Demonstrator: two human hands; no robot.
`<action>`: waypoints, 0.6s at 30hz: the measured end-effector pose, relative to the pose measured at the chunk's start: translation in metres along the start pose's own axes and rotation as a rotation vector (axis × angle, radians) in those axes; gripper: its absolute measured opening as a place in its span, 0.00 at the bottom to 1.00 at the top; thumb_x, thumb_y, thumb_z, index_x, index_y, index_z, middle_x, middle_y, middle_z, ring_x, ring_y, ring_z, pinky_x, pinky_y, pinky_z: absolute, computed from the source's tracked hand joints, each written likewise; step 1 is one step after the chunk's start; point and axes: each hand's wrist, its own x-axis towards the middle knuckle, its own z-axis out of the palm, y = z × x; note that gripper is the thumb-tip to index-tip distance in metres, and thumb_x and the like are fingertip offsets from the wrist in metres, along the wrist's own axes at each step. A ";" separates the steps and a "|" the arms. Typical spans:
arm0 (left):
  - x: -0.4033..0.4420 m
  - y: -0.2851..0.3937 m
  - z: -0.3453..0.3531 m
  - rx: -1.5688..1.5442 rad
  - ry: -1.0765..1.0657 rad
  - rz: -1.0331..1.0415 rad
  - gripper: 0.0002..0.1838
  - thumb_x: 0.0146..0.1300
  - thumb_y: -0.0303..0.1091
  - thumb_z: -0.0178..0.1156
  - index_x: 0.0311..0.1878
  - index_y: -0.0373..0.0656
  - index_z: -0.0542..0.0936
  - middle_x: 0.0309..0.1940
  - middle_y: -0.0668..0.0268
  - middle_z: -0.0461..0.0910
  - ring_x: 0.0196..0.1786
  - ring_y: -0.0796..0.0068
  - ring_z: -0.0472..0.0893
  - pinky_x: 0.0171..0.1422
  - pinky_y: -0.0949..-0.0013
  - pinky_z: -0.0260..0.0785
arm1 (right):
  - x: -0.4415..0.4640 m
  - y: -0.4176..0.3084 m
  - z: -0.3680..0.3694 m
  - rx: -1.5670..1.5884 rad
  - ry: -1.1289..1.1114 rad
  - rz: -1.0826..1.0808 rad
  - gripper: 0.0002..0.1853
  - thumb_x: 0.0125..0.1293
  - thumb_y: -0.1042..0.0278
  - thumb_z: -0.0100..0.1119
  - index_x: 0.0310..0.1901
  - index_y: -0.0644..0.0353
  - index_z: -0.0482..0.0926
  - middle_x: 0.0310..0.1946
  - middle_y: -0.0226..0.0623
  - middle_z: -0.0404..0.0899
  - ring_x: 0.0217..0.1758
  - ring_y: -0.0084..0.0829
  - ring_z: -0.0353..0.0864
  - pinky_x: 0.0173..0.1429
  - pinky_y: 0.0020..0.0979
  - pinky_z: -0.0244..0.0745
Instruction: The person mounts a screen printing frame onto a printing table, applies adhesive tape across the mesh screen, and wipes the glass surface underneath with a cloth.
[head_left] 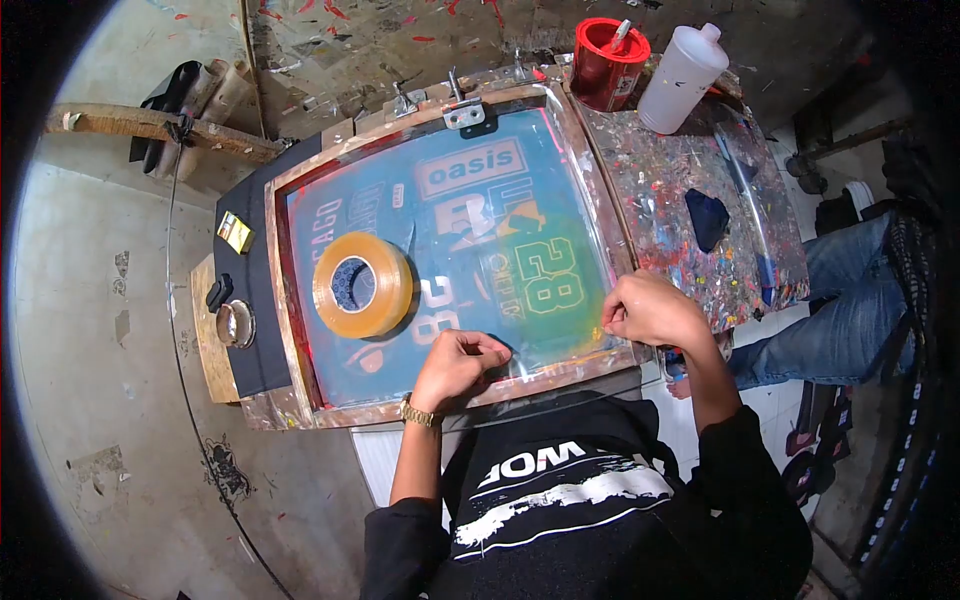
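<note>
A wooden-framed printing screen (pixel 408 268) lies before me, its blue mesh bearing letter and number designs, with a yellow-green patch around the "82". Toward the mesh's left side stands a large roll of clear packing tape (pixel 391 297). My left hand (pixel 458 368), with a gold watch (pixel 418 411) on the wrist, is closed in a pinch over the near edge of the screen. At the near right corner, my right hand (pixel 652 312) also pinches, fingertips close to the mesh. A faint shiny strip, apparently clear tape, runs between the two hands.
Right of the screen, a paint-spattered board (pixel 650 190) holds a red can (pixel 607 75), a white bottle (pixel 684 80) and a dark cloth (pixel 707 220). A metal hinge clamp (pixel 464 115) grips the far frame edge. Another person's jeans-clad leg (pixel 830 335) is at right.
</note>
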 end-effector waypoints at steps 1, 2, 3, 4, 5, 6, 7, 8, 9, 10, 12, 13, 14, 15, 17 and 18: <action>0.001 0.001 0.000 -0.001 0.014 -0.011 0.05 0.64 0.26 0.67 0.40 0.35 0.88 0.27 0.70 0.85 0.21 0.87 0.73 0.24 0.77 0.63 | 0.004 0.001 0.002 -0.008 -0.019 0.020 0.07 0.53 0.74 0.66 0.34 0.63 0.89 0.29 0.49 0.86 0.36 0.45 0.89 0.45 0.41 0.82; 0.002 0.001 0.000 -0.002 0.029 -0.023 0.05 0.62 0.25 0.66 0.38 0.35 0.89 0.26 0.69 0.85 0.21 0.86 0.74 0.24 0.76 0.65 | 0.006 0.001 0.003 -0.015 -0.037 0.039 0.06 0.52 0.74 0.66 0.32 0.62 0.89 0.30 0.49 0.86 0.37 0.46 0.89 0.45 0.41 0.82; 0.003 0.000 0.000 -0.002 0.032 -0.024 0.05 0.62 0.25 0.66 0.38 0.35 0.89 0.26 0.69 0.85 0.21 0.86 0.74 0.24 0.76 0.65 | 0.007 0.001 0.004 -0.015 -0.038 0.037 0.06 0.52 0.74 0.66 0.32 0.62 0.89 0.30 0.49 0.86 0.37 0.46 0.89 0.45 0.41 0.82; 0.005 -0.002 0.000 0.029 0.039 0.007 0.05 0.61 0.25 0.67 0.39 0.35 0.89 0.26 0.68 0.86 0.22 0.86 0.75 0.25 0.76 0.66 | 0.008 0.000 0.005 -0.036 -0.031 0.037 0.05 0.52 0.74 0.66 0.31 0.62 0.88 0.30 0.49 0.86 0.37 0.47 0.89 0.45 0.42 0.82; 0.007 -0.004 0.000 0.059 0.046 0.037 0.05 0.61 0.26 0.68 0.39 0.35 0.89 0.26 0.68 0.86 0.23 0.85 0.76 0.26 0.76 0.67 | 0.009 -0.001 0.005 -0.057 -0.023 0.039 0.04 0.51 0.74 0.66 0.30 0.61 0.88 0.30 0.49 0.86 0.38 0.48 0.88 0.45 0.42 0.81; 0.009 -0.006 0.000 0.059 0.046 0.036 0.05 0.61 0.26 0.68 0.39 0.35 0.89 0.26 0.68 0.86 0.23 0.85 0.76 0.26 0.76 0.67 | 0.009 -0.001 0.007 -0.057 -0.024 0.038 0.04 0.51 0.74 0.66 0.30 0.61 0.88 0.30 0.49 0.86 0.38 0.48 0.88 0.45 0.42 0.81; 0.011 -0.008 -0.001 0.083 0.042 0.060 0.05 0.60 0.26 0.70 0.38 0.35 0.89 0.26 0.68 0.86 0.24 0.85 0.77 0.27 0.76 0.68 | 0.009 0.000 0.010 -0.102 0.010 0.032 0.04 0.51 0.74 0.66 0.29 0.60 0.87 0.29 0.48 0.86 0.38 0.48 0.88 0.46 0.43 0.81; 0.012 -0.009 -0.001 0.107 0.038 0.082 0.06 0.59 0.27 0.72 0.37 0.35 0.88 0.26 0.68 0.86 0.24 0.85 0.77 0.28 0.76 0.69 | 0.009 0.001 0.013 -0.146 0.043 0.027 0.03 0.50 0.74 0.66 0.28 0.58 0.87 0.29 0.46 0.86 0.38 0.48 0.88 0.46 0.44 0.81; 0.013 -0.010 0.000 0.108 0.036 0.080 0.06 0.59 0.27 0.72 0.37 0.35 0.88 0.26 0.68 0.86 0.24 0.85 0.77 0.28 0.76 0.69 | 0.009 0.001 0.013 -0.144 0.043 0.028 0.03 0.50 0.74 0.66 0.28 0.58 0.87 0.29 0.46 0.86 0.38 0.48 0.88 0.46 0.44 0.81; 0.014 -0.010 0.001 0.126 0.054 0.067 0.07 0.58 0.28 0.74 0.35 0.35 0.88 0.26 0.67 0.86 0.25 0.85 0.78 0.29 0.76 0.69 | 0.009 0.001 0.014 -0.155 0.043 0.033 0.03 0.50 0.74 0.67 0.29 0.57 0.86 0.29 0.45 0.86 0.39 0.48 0.88 0.45 0.45 0.80; 0.015 -0.008 0.002 0.144 0.069 0.056 0.08 0.57 0.29 0.75 0.34 0.35 0.87 0.26 0.67 0.87 0.25 0.85 0.78 0.29 0.76 0.69 | 0.008 0.002 0.015 -0.166 0.044 0.041 0.03 0.50 0.74 0.67 0.29 0.56 0.86 0.28 0.44 0.86 0.39 0.47 0.87 0.45 0.46 0.79; 0.014 -0.005 0.002 0.141 0.062 0.039 0.09 0.56 0.30 0.76 0.32 0.35 0.86 0.25 0.67 0.86 0.25 0.85 0.79 0.30 0.75 0.70 | 0.008 0.002 0.017 -0.230 0.068 0.033 0.04 0.51 0.73 0.67 0.30 0.54 0.86 0.28 0.44 0.86 0.39 0.47 0.87 0.44 0.46 0.79; 0.013 -0.003 0.002 0.138 0.054 0.021 0.09 0.56 0.30 0.76 0.31 0.35 0.86 0.25 0.67 0.86 0.26 0.84 0.80 0.30 0.75 0.70 | 0.007 0.002 0.018 -0.293 0.091 0.024 0.04 0.51 0.73 0.67 0.30 0.53 0.86 0.29 0.43 0.86 0.39 0.47 0.88 0.43 0.46 0.78; 0.014 -0.003 0.002 0.138 0.053 0.020 0.09 0.56 0.30 0.76 0.31 0.35 0.86 0.25 0.67 0.86 0.26 0.84 0.80 0.30 0.75 0.70 | 0.007 0.002 0.020 -0.292 0.090 0.025 0.04 0.51 0.73 0.67 0.30 0.53 0.86 0.29 0.43 0.86 0.39 0.47 0.88 0.43 0.46 0.78; 0.014 -0.003 0.002 0.176 0.065 0.032 0.10 0.55 0.31 0.77 0.31 0.35 0.85 0.25 0.66 0.86 0.26 0.83 0.80 0.31 0.75 0.71 | 0.007 0.000 0.022 -0.352 0.102 0.044 0.04 0.53 0.72 0.68 0.31 0.52 0.86 0.29 0.44 0.86 0.39 0.47 0.88 0.43 0.47 0.77; 0.015 -0.005 0.002 0.176 0.065 0.030 0.10 0.55 0.31 0.77 0.31 0.35 0.85 0.25 0.66 0.86 0.26 0.83 0.80 0.31 0.75 0.71 | 0.007 0.000 0.023 -0.351 0.100 0.045 0.04 0.53 0.72 0.68 0.31 0.52 0.86 0.29 0.44 0.86 0.39 0.47 0.88 0.43 0.47 0.77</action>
